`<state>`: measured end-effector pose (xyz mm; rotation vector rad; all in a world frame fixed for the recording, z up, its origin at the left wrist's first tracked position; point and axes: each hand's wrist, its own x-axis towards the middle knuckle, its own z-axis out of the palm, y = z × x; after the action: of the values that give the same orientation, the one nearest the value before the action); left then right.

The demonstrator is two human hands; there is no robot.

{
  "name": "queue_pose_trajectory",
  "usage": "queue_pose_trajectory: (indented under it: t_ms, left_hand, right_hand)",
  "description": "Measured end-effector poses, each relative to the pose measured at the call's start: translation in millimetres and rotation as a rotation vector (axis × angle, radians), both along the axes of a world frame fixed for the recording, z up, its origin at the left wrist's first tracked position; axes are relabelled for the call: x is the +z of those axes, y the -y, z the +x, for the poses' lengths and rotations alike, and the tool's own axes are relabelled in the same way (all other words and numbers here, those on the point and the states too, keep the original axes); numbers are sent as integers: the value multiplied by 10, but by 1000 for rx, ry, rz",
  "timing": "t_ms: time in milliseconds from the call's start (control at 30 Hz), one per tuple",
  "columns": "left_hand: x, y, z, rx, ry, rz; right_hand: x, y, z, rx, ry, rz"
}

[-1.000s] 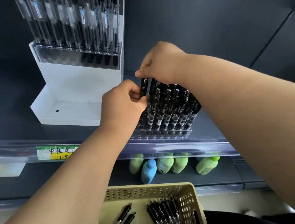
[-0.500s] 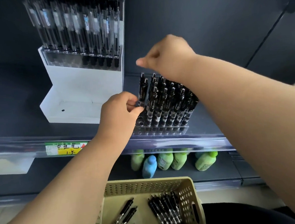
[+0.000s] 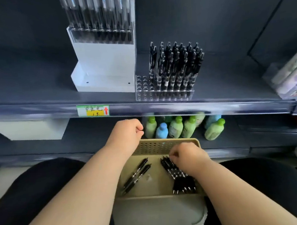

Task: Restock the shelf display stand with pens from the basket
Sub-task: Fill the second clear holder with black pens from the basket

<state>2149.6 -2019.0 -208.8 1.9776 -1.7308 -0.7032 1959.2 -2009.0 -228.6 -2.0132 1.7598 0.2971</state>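
A clear acrylic pen stand (image 3: pixel 164 95) sits on the upper shelf. Black pens (image 3: pixel 174 65) fill most of it, and its left columns of holes (image 3: pixel 141 84) are bare. Below, a beige perforated basket (image 3: pixel 157 145) rests on my lap. Two loose black pens (image 3: pixel 137 174) lie at its left and a bunch of black pens (image 3: pixel 178 174) at its right. My right hand (image 3: pixel 187 158) is down in the basket, fingertips curled onto the top ends of the bunch. My left hand (image 3: pixel 126 132) hovers over the basket's far left corner as a fist, holding nothing.
A tall white display (image 3: pixel 103 62) with clear-barrelled pens stands left of the acrylic stand. A green and yellow price label (image 3: pixel 92 110) marks the shelf edge. Green and blue bottles (image 3: pixel 176 128) stand on the lower shelf behind the basket. Wrapped packs (image 3: pixel 293 74) sit at the right.
Both hands have dropped from the pen stand on the shelf to the basket. The right hand now reaches the pen bunch; the left one let go of the stand.
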Motion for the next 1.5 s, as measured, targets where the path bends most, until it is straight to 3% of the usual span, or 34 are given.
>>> queue_pose_trajectory:
  t_ms: [267,533,633,733,967,1167,1300,1500]
  left_hand:
    - [-496,-99,-144,-180,305,441]
    - [-951,60,-356,-145,358,613]
    - [-1180,-5,-428,-75,288,642]
    - [-1297,-69,-464,-217,348,638]
    - [-1531,-54,-470,-139,367,689]
    - [-1525,-55,-418,-105,441,669]
    - [-1455,-135,-339,-183,522,664]
    - [-1194,-163,-380,74,170,512]
  right_hand:
    - [-417,-69,-36,-96,-135,129]
    - [-650,106,100,-79,-88,208]
    - [-802,103,219,-55,-69,261]
    - [-935,115,292,-23,-94,304]
    - [-1078,196,465,121,-213,198]
    - [-1094,157,531,69,-222,212]
    - [-992,100,534,-43,-148,179]
    - [-715,-10,520,-298,267,25]
